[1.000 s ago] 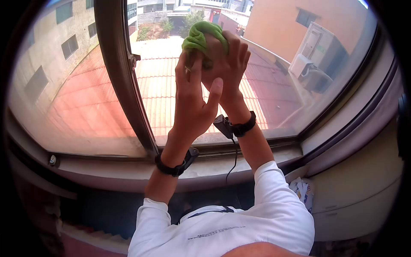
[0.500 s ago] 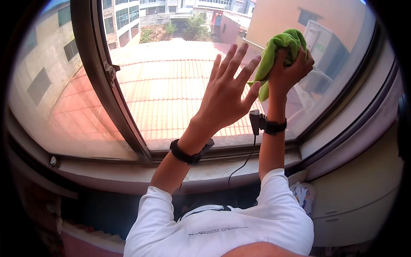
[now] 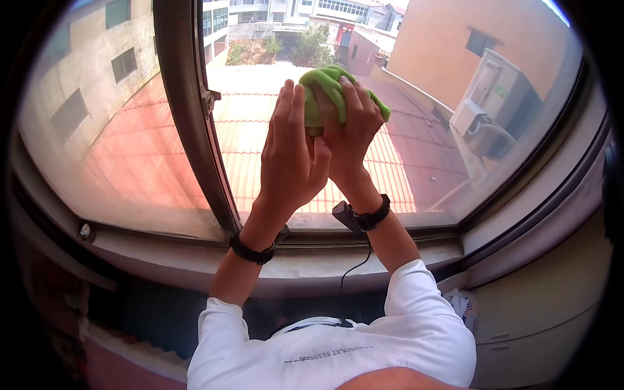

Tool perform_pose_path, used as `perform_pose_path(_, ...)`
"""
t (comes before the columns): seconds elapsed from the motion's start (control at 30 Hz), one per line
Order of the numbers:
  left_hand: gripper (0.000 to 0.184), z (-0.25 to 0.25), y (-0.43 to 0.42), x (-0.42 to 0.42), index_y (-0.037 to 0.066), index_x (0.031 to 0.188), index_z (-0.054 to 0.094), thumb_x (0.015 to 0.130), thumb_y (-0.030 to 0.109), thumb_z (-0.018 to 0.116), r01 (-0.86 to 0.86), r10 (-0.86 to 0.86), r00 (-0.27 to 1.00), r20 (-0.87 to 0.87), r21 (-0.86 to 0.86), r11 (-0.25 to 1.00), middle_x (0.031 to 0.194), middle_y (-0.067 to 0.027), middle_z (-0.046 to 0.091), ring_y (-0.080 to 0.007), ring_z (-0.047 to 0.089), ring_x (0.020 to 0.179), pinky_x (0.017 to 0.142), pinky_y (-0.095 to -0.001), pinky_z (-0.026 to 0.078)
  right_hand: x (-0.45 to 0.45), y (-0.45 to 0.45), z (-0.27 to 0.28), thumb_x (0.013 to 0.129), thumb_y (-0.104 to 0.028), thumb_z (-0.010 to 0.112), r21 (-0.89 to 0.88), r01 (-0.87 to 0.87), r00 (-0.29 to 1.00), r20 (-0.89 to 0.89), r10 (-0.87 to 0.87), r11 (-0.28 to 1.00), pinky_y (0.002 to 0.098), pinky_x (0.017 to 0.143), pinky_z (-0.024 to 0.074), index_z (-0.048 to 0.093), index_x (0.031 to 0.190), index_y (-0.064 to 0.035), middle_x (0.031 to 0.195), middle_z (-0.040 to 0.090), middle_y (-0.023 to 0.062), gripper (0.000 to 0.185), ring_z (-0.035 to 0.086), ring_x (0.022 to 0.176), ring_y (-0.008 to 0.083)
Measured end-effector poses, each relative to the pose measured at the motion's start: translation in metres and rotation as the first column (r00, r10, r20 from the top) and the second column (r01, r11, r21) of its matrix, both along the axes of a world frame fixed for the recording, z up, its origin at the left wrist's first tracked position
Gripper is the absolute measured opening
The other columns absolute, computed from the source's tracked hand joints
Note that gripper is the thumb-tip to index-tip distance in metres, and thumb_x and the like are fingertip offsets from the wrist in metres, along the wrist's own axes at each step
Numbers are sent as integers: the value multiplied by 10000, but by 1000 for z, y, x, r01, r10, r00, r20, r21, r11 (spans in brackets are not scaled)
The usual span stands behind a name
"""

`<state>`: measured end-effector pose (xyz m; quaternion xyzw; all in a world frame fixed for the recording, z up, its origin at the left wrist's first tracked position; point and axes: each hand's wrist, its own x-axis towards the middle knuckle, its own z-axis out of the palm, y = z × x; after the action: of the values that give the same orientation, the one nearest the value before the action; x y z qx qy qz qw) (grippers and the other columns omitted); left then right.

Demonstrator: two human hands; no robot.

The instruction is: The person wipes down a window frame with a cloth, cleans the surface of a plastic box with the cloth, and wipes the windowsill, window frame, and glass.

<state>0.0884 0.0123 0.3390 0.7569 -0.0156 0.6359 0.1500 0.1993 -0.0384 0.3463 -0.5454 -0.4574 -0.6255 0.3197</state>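
A bunched green cloth (image 3: pixel 325 88) is in my right hand (image 3: pixel 354 133), whose fingers press over it in front of the window pane (image 3: pixel 260 195). Just to its left, my left hand (image 3: pixel 292 149) is raised with the fingers stretched upward and the thumb apart. Its thumb and fingers come close to the lower left of the cloth; whether they touch it I cannot tell. A black strap sits on each wrist, and the right one carries a small black box (image 3: pixel 348 216) with a cable.
A dark window frame upright (image 3: pixel 188 97) with a latch (image 3: pixel 209 101) stands left of my hands. Below runs the window sill (image 3: pixel 305 263). Through the glass show a tiled roof (image 3: pixel 416 143), buildings and an air conditioner unit (image 3: pixel 491 91). A pale cabinet (image 3: pixel 533 325) is at lower right.
My right hand has moved left and slightly down with the green cloth. My left hand has shifted left and lower, its fingers now closer together, and the two hands are nearly side by side.
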Motion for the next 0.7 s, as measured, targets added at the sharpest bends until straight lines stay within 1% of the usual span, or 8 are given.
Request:
perform_pose_path(0.07, 770, -5, 5, -8, -49, 1470, 390, 704, -22, 468, 69, -68, 997, 45, -36, 997, 1540, -256, 347, -496, 311, 1435, 1180, -546, 303, 1, 13, -29, 884, -347, 640, -110, -105, 990, 84, 114, 988, 508, 1032, 346, 672, 1235, -191, 1382, 523, 50, 384, 435, 1334, 299)
perform_pose_path(0.23, 756, -7, 15, -8, 51, 1465, 466, 709, 18, 495, 49, -44, 997, -57, 86, 995, 1543, -231, 353, -462, 296, 1458, 1189, -571, 262, 3, 11, -23, 867, -354, 646, -130, -164, 984, 51, 172, 978, 493, 1007, 355, 703, 1152, -236, 1393, 528, 38, 314, 462, 1320, 259)
perform_pose_path(0.33, 757, 14, -1, 3, 126, 1492, 463, 739, 98, 536, -217, 224, 973, -49, 114, 969, 1551, -213, 356, -428, 275, 1481, 1197, -617, 145, 19, 0, 4, 854, -362, 652, -71, -146, 985, 80, 151, 987, 490, 1007, 346, 708, 1141, -235, 1387, 531, 37, 319, 468, 1312, 270)
perform_pose_path(0.37, 738, 22, -9, 8, 120, 1500, 452, 767, 105, 535, -256, 265, 963, -57, 126, 958, 1556, -208, 351, -427, 283, 1477, 1195, -604, 185, 24, -6, 14, 847, -370, 654, -32, -124, 989, 77, 126, 992, 490, 1009, 341, 712, 1131, -234, 1380, 534, 37, 321, 468, 1309, 277)
perform_pose_path(0.57, 715, 59, -71, 84, 80, 1504, 426, 796, -4, 479, 88, -93, 994, 51, 92, 992, 1582, -222, 310, -459, 278, 1469, 1147, -526, 360, 79, -69, 62, 820, -374, 662, 98, -22, 999, 43, 18, 995, 484, 1035, 312, 712, 1118, -239, 1417, 477, 38, 331, 426, 1323, 280)
perform_pose_path(0.63, 733, 69, -95, 115, 79, 1527, 382, 806, -41, 447, 159, -165, 986, 38, 127, 979, 1597, -213, 292, -414, 260, 1491, 1189, -492, 314, 93, -107, 82, 815, -386, 664, -15, -256, 860, -459, 221, 966, 480, 1030, 320, 708, 1105, -228, 1394, 477, 45, 333, 426, 1320, 276)
perform_pose_path(0.67, 751, 75, -111, 128, 81, 1532, 372, 804, -87, 452, 221, -225, 974, 23, 115, 969, 1603, -206, 284, -402, 234, 1504, 1201, -483, 294, 117, -110, 75, 830, -383, 663, 127, -33, 996, -77, 43, 991, 479, 1013, 334, 697, 1118, -204, 1365, 495, 62, 340, 442, 1295, 281)
perform_pose_path(0.7, 753, 80, -124, 143, 84, 1534, 367, 811, -96, 473, 192, -201, 979, 36, 163, 968, 1608, -199, 277, -393, 220, 1510, 1209, -478, 278, 131, -123, 79, 830, -383, 663, 128, -33, 996, -72, 43, 991, 479, 1013, 334, 697, 1118, -204, 1365, 495, 62, 340, 442, 1295, 281)
